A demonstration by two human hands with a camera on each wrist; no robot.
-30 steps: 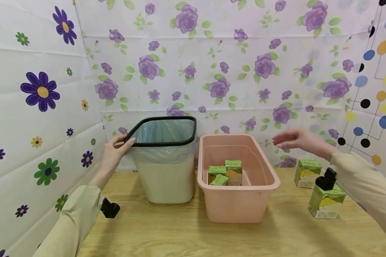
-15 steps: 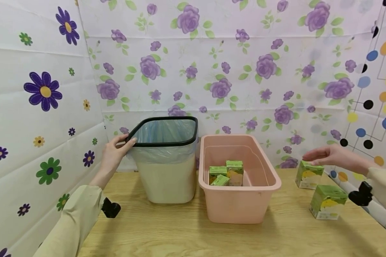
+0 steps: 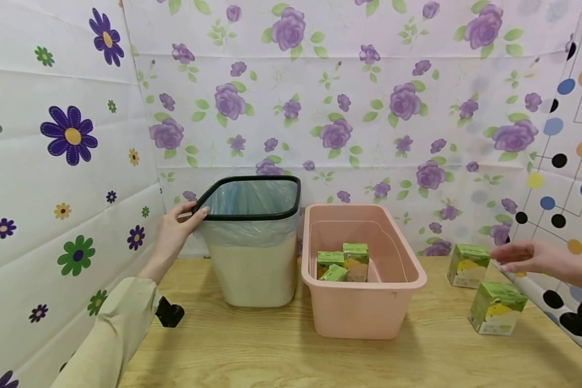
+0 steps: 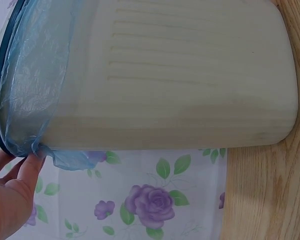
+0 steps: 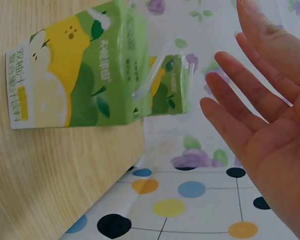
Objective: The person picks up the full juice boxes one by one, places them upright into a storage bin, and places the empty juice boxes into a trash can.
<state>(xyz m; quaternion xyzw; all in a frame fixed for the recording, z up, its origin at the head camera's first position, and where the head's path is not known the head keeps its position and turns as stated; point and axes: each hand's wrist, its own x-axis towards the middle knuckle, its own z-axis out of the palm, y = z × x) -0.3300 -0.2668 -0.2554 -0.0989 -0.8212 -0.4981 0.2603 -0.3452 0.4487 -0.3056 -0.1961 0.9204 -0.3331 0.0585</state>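
At the left, my left hand (image 3: 171, 233) pinches the black rim (image 3: 246, 217) of a cream trash bin (image 3: 254, 275) lined with a thin bluish plastic bag (image 4: 37, 65). In the left wrist view, the fingers and thumb (image 4: 31, 172) sit at the rim's corner, where some bag bunches up. My right hand (image 3: 545, 262) hovers at the table's right side with fingers spread loosely and holding nothing. Beside and below it stand two green-and-yellow juice cartons, a back one (image 3: 469, 265) and a front one (image 3: 498, 308). The right wrist view shows a gap between that hand (image 5: 270, 115) and the front carton (image 5: 75, 75).
A pink plastic tub (image 3: 356, 312) stands right of the bin, holding three similar juice cartons (image 3: 355, 262), one of them tilted. Flower-print cloth (image 3: 344, 97) hangs behind and at the left; dotted cloth (image 3: 577, 183) borders the right. The wooden table (image 3: 252, 350) runs beneath everything.
My right hand has travelled right and down, from beside the tub, over the back carton, to the cartons' right. My left hand has kept its hold on the rim.
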